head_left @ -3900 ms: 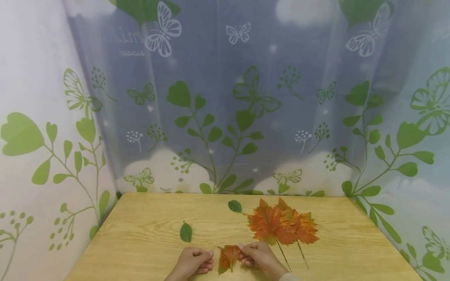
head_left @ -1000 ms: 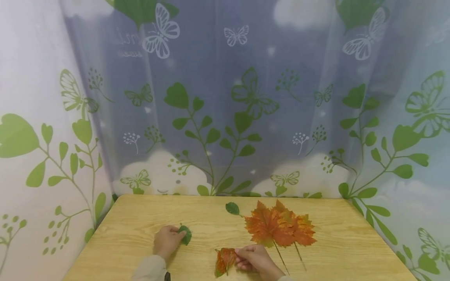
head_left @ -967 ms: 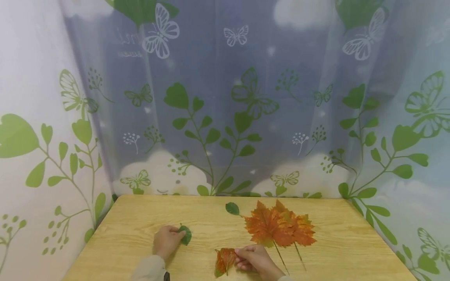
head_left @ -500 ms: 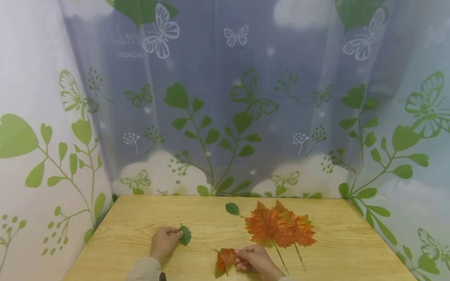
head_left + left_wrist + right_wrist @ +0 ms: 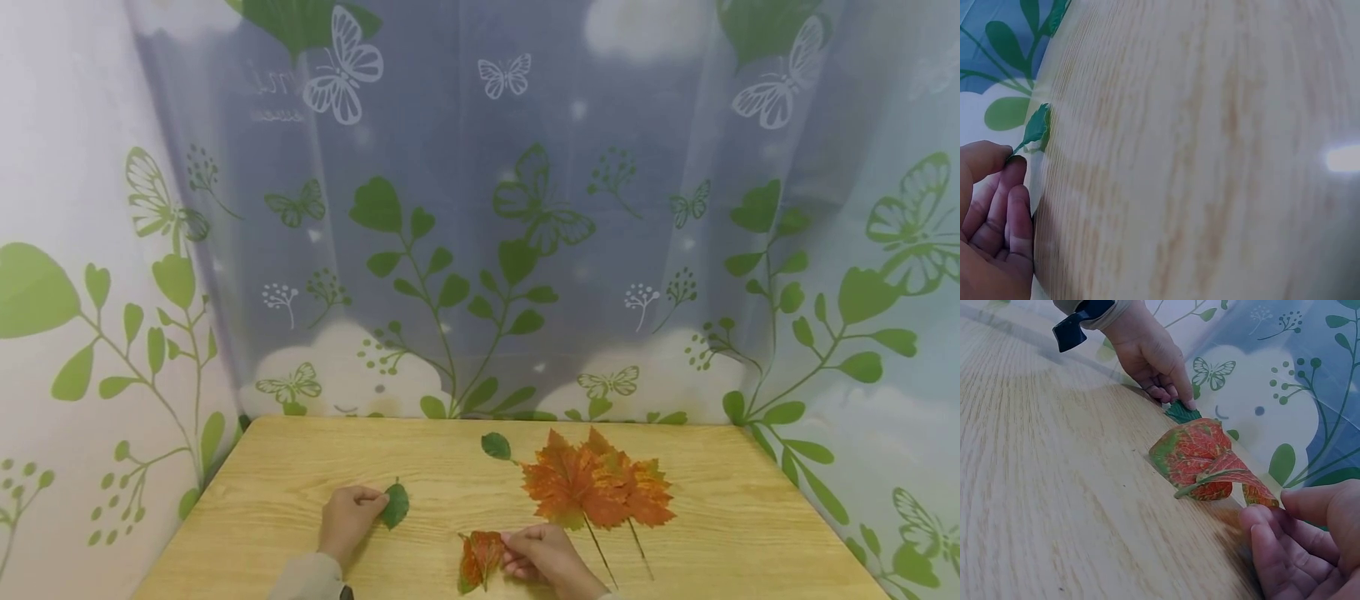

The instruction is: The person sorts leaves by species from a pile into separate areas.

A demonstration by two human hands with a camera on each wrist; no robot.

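My left hand [image 5: 351,518] pinches the edge of a small green leaf [image 5: 396,507] between thumb and forefinger, at the left of the table in the head view. In the left wrist view, the green leaf [image 5: 1036,127] juts out from the left fingertips. Nearer the front edge, my right hand [image 5: 546,557] pinches one edge of a folded orange-red leaf [image 5: 481,558]. The right wrist view shows this leaf [image 5: 1194,456] mottled red and green, with a short green stem and a curled side held by the right thumb and fingers [image 5: 1310,506].
Large orange maple leaves [image 5: 581,482] on thin dark stems overlap on the right of the wooden table [image 5: 300,450]. A second green leaf [image 5: 495,445] lies just left of them. A printed curtain [image 5: 465,250] hangs behind the table and along both sides.
The left hand has moved left from beside the orange-red leaf to pinch the green leaf, which has lately turned a little. The right hand keeps hold of the orange-red leaf, nearly in place.
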